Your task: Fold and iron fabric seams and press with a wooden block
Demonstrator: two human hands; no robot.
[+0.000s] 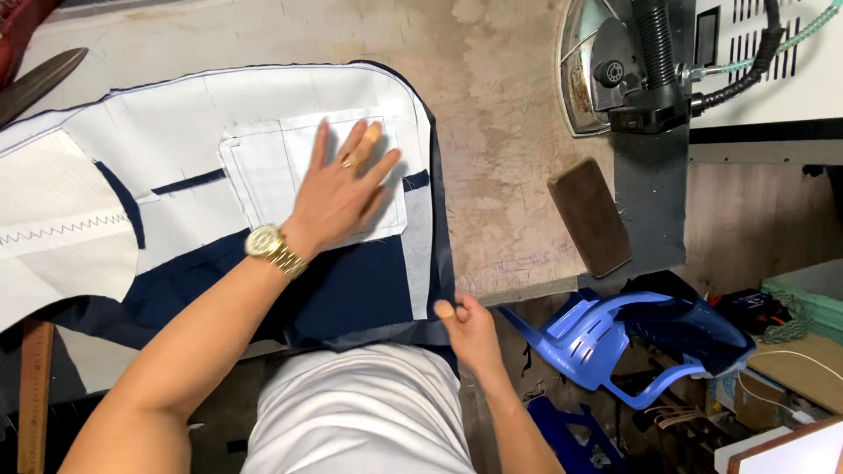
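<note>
A navy garment panel (351,294) with white interlining (176,132) lies spread on the worn work table (500,114). My left hand (338,189), with a gold watch on its wrist, presses flat with fingers spread on a white gridded pocket piece (263,171) on the panel. At the table's near edge, my right hand (467,326) pinches the lower right corner of the navy cloth.
A steam iron (615,66) with a black hose rests at the table's far right, a brown pressing block (590,215) beside it on a grey mat. A wooden ruler (35,395) lies at the lower left. A blue plastic chair (615,338) stands below the table.
</note>
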